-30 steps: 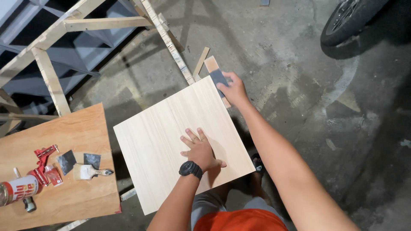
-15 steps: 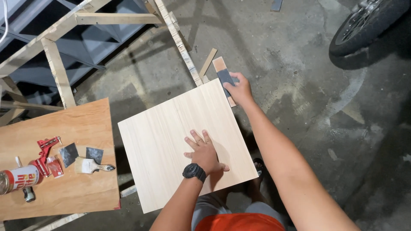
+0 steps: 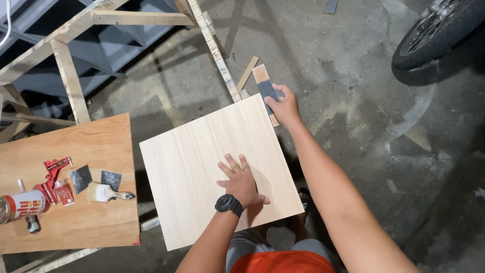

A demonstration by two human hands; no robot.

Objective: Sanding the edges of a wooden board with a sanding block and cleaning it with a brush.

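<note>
Little has shifted since the earlier frames: your left hand (image 3: 241, 183) stays pressed flat on the pale wooden panel (image 3: 202, 167), and your right hand (image 3: 284, 105) remains at the panel's upper right corner with the sanding block (image 3: 266, 91); only your view has drifted a touch, so everything sits slightly lower and to the right.

The panel lies in the middle of the frame, tilted, resting across your lap above the concrete floor (image 3: 353, 76). Your left hand is spread open, fingers splayed, palm down on the lower centre of the board, grasping nothing, simply pinning it. A black wristwatch (image 3: 228, 204) sits on that wrist. Your right hand is closed around the dark sanding block, which meets the panel's far right edge near the corner.

As for progress, the panel face looks clean and even, so you appear to be working the edge; how much of that edge is already smoothed cannot be told from here.

Further out, at the left of the frame, a brown plywood tabletop (image 3: 86, 151) carries a paintbrush (image 3: 107, 192), two dark sandpaper squares (image 3: 81, 178), a red clamp (image 3: 52, 172) and a can (image 3: 22, 205) lying on its side. A bare timber frame (image 3: 65, 76) fills the upper left, and a tyre (image 3: 434, 35) shows at the upper right.
</note>
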